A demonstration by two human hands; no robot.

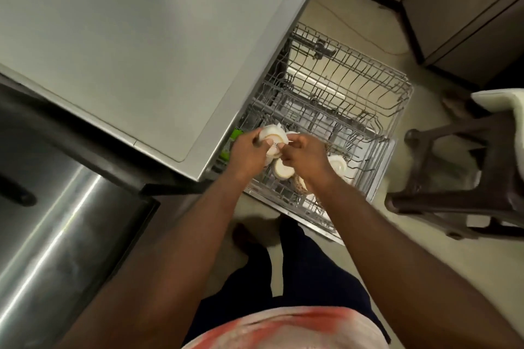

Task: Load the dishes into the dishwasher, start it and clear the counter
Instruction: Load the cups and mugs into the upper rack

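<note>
Your left hand (246, 151) is curled round a white cup (272, 137), held on its side. Your right hand (305, 156) meets it from the other side, fingertips pinching the cup's edge; blur hides the exact grip. Both hands hover just above the lower rack (371, 161), at its left end near the counter edge. Under them in that rack a white bowl (282, 171) stands on edge, a second white bowl (338, 167) sits to its right, and a patterned dish (298, 185) is partly hidden by your right wrist. A green item (236, 133) shows just inside the dishwasher. The upper rack (348, 73) is pulled out beyond the lower one. A grey counter (127, 37) fills the upper left, with shiny steel (65, 221) below it. The floor (334, 11) is beige, with a thin cable (351, 28) lying on it. A brown stool (453, 187) stands right of the racks, and cabinets (467, 8) fill the far corner.
</note>
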